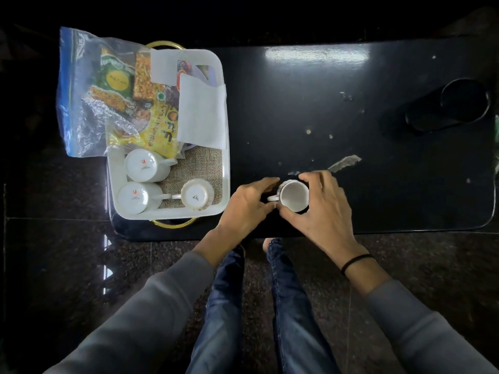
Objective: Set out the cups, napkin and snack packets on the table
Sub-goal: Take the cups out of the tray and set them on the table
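A small white cup (294, 195) stands upright on the black table (378, 171) near its front edge, handle pointing left. My right hand (318, 209) curls around the cup's right side and rim. My left hand (248, 203) touches the handle side with its fingertips. A white tray (226, 157) at the table's left end holds three upturned white cups (147, 165), (136, 197), (195, 194), white napkins (202, 114) and yellow snack packets (159, 125). A clear zip bag (81, 103) of snack packets lies over the tray's far left corner.
A black recessed cup holder (453, 103) is set into the table's right end. Pale scuffs and a torn scrap (345, 161) mark the tabletop behind the cup. My legs in jeans (256, 306) and a dark tiled floor lie below the table's front edge.
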Available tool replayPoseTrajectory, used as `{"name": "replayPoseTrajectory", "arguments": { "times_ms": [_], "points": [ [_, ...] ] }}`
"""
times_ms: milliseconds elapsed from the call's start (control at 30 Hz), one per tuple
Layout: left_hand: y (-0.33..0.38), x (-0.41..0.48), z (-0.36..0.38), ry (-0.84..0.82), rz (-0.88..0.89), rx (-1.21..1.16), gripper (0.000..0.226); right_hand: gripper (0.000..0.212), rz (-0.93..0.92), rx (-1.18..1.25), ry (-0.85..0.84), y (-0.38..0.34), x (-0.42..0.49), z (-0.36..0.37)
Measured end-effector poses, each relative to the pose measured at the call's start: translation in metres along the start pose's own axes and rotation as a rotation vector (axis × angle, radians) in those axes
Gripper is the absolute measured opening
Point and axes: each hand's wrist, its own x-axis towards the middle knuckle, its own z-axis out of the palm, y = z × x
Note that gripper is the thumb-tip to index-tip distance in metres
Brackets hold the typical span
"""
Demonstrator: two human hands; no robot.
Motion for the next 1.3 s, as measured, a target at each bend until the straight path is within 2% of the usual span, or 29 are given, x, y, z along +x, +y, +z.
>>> {"name": "replayPoseTrajectory", "arguments": {
  "times_ms": [167, 267, 400, 533, 700, 1000, 1300],
  "points": [
    [-0.001, -0.013, -0.026, 0.028, 0.086, 0.032, 0.057, 0.067, -0.092, 0.024, 0.004, -0.029, 0.009, -0.014],
    [-0.009, -0.023, -0.05, 0.117, 0.118, 0.132, 0.051, 0.057, -0.164, 0.114, -0.017, -0.054, 0.02, -0.01],
    [-0.029, -0.037, -0.079, 0.228, 0.115, 0.227, 0.036, 0.046, -0.25, 0.188, -0.098, -0.09, 0.03, 0.009],
    [-0.056, -0.048, -0.097, 0.202, 0.053, 0.304, 0.044, 0.045, -0.295, 0.201, -0.242, -0.119, 0.038, 0.036],
    [-0.072, -0.053, -0.105, 0.126, -0.004, 0.387, 0.065, 0.047, -0.18, 0.335, -0.363, -0.139, 0.043, 0.054],
    [-0.074, -0.035, -0.111, -0.004, 0.0, 0.482, 0.068, 0.044, 0.031, 0.508, -0.449, -0.139, 0.046, 0.058],
    [-0.047, -0.037, -0.123, 0.266, 0.043, 0.267, 0.059, 0.023, 0.129, 0.772, -0.308, -0.133, 0.043, 0.03]
  ]
}}
